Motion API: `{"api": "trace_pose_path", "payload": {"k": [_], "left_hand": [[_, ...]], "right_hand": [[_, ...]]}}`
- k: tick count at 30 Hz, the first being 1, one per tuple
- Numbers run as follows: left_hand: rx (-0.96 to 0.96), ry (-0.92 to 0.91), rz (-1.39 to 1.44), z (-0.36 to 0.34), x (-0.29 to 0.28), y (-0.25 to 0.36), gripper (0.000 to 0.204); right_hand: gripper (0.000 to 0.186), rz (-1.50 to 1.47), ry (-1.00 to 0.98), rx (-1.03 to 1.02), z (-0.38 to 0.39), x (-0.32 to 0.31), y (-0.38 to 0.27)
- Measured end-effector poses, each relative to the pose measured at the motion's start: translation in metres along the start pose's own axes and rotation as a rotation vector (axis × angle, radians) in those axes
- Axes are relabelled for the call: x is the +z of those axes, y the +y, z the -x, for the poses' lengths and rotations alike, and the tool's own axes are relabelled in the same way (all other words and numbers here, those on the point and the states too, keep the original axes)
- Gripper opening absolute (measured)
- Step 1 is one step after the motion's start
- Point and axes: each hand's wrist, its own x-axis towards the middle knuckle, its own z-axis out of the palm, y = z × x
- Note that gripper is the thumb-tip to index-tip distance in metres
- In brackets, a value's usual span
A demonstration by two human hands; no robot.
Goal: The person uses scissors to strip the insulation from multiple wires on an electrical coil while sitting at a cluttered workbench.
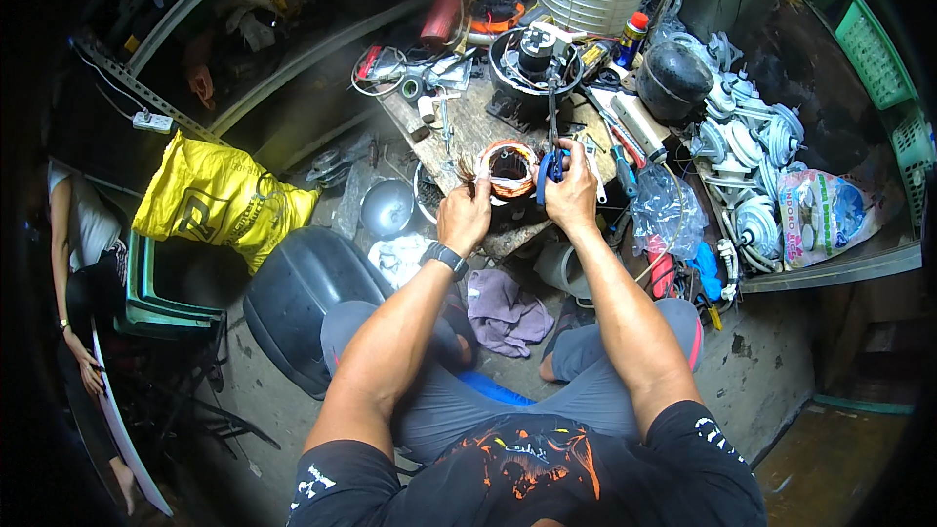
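My left hand (pixel 463 216) grips the left side of a motor stator (pixel 511 189), a ring with orange-brown copper windings and a dark inside. A tuft of dark, bristly wire ends sticks out near my left thumb. In my right hand (pixel 572 195) are scissors with blue handles (pixel 549 172), right beside the stator, their long dark blades pointing away from me. Beyond the blade tips stands a round black motor housing (pixel 536 51) with a metal rim. Both hands are over the near edge of a worn wooden bench top (pixel 467 127).
Screwdrivers (pixel 623 171), a spray can (pixel 632 34) and a black dome (pixel 673 81) crowd the right. Grey fan motors (pixel 742 146) pile up beyond. A yellow sack (pixel 220 195), a black case (pixel 312 298) and a purple cloth (pixel 506 312) lie lower. Another person's arm (pixel 63 263) shows far left.
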Motion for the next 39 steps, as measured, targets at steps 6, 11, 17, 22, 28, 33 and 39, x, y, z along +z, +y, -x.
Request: {"api": "trace_pose_path", "payload": {"k": [6, 11, 17, 22, 28, 33, 39], "left_hand": [[0.515, 0.020, -0.122, -0.007, -0.011, -0.004, 0.045], [0.759, 0.159, -0.372, -0.008, -0.009, -0.005, 0.039], [0.771, 0.254, -0.547, -0.005, -0.011, 0.001, 0.038], [0.759, 0.141, -0.283, -0.012, -0.008, -0.007, 0.037], [0.344, -0.134, -0.027, -0.014, -0.029, 0.002, 0.042], [0.969, 0.317, -0.267, 0.004, -0.033, 0.040, 0.039], [0.892, -0.009, -0.459, -0.010, -0.026, 0.030, 0.010]], "right_hand": [[0.059, -0.152, -0.122, 0.141, -0.008, 0.004, 0.028], [0.064, -0.063, -0.100, 0.166, -0.007, 0.003, 0.036], [0.057, -0.057, -0.087, 0.123, -0.006, 0.003, 0.036], [0.058, -0.377, -0.208, 0.176, -0.018, 0.003, 0.048], [0.057, -0.165, -0.255, 0.090, -0.025, 0.004, 0.041], [0.066, -0.254, -0.198, 0.130, -0.012, -0.016, 0.038], [0.054, -0.549, -0.477, 0.447, 0.050, -0.075, -0.003]]}}
